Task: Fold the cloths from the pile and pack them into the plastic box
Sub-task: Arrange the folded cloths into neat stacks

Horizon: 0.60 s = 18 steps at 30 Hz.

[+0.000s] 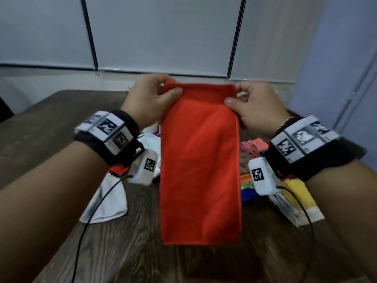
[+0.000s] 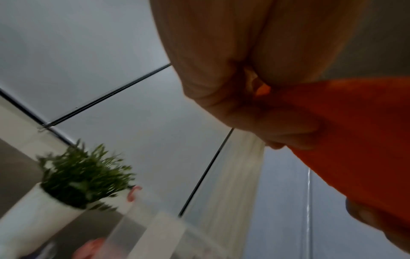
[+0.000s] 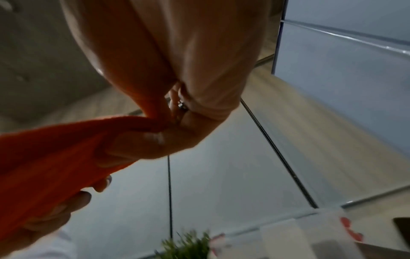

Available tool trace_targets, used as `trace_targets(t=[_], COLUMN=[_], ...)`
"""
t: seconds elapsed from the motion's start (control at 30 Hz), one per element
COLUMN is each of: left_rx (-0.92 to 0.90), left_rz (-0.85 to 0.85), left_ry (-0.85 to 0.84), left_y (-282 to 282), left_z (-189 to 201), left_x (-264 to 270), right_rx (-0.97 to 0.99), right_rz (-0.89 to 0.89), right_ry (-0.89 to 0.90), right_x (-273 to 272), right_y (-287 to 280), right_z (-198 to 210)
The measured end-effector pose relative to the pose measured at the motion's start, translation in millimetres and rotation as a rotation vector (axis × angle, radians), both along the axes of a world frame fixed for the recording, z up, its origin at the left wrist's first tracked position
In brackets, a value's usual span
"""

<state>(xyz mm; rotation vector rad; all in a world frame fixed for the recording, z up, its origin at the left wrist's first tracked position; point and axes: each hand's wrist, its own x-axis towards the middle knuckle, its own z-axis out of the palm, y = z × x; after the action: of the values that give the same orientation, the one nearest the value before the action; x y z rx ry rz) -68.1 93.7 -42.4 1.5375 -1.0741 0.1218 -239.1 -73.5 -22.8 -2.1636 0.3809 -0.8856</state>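
Note:
An orange cloth (image 1: 200, 164) hangs as a long doubled strip above the wooden table (image 1: 40, 129), lifted off it. My left hand (image 1: 151, 99) pinches its top left corner and my right hand (image 1: 253, 107) pinches its top right corner. In the left wrist view the left hand (image 2: 261, 108) has curled fingers on the orange cloth (image 2: 355, 140). The right wrist view shows the right hand (image 3: 159, 133) gripping the orange cloth (image 3: 44, 157). A translucent plastic box (image 2: 155, 234) with red clips appears blurred in both wrist views, the plastic box (image 3: 310, 233) standing at the table's far side.
Under the hanging cloth lies a pile of cloths: a white cloth (image 1: 108, 201) at the left, yellow and mixed coloured cloths (image 1: 293, 193) at the right. A green plant in a white pot (image 2: 66, 189) stands near the box. Grey wall panels (image 1: 163, 33) rise behind the table.

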Motion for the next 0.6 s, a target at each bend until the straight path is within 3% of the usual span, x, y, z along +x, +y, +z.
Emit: trace_targets(t=[0.07, 0.13, 0.23, 0.3, 0.37, 0.5, 0.6], left_rx=[0.171, 0.288, 0.332, 0.340, 0.446, 0.861, 0.967], left_rz=[0.127, 0.166, 0.161, 0.084, -0.087, -0.351, -0.437], left_ry=[-0.137, -0.142, -0.115, -0.035, 0.018, -0.117, -0.114], left_y=[-13.1, -20.6, -20.1, -12.7, -4.4, 4.8, 4.6], left_z=[-29.3, -58.6, -83.4, -88.5, -91.1, -103.8, -114.9], left_x=[6.7, 10.3, 10.2, 4.8, -5.7, -36.2, -52.8], right_rx=[-0.155, -0.240, -0.280, -0.265, -0.311, -0.461, -0.482], right_rz=[-0.082, -0.106, -0.087, -0.031, 0.061, 0.230, 0.307], right_ry=[0.178, 0.316, 0.326, 0.322, 0.456, 0.768, 0.872], right_x=[11.9, 21.0, 16.7, 5.7, -7.7, -28.2, -36.6], right_y=[-12.4, -23.0, -31.0, -33.6, -30.9, -20.3, -15.7], right_z=[-23.0, -48.1, -71.1, -85.1, -100.8, -127.3, -133.4])
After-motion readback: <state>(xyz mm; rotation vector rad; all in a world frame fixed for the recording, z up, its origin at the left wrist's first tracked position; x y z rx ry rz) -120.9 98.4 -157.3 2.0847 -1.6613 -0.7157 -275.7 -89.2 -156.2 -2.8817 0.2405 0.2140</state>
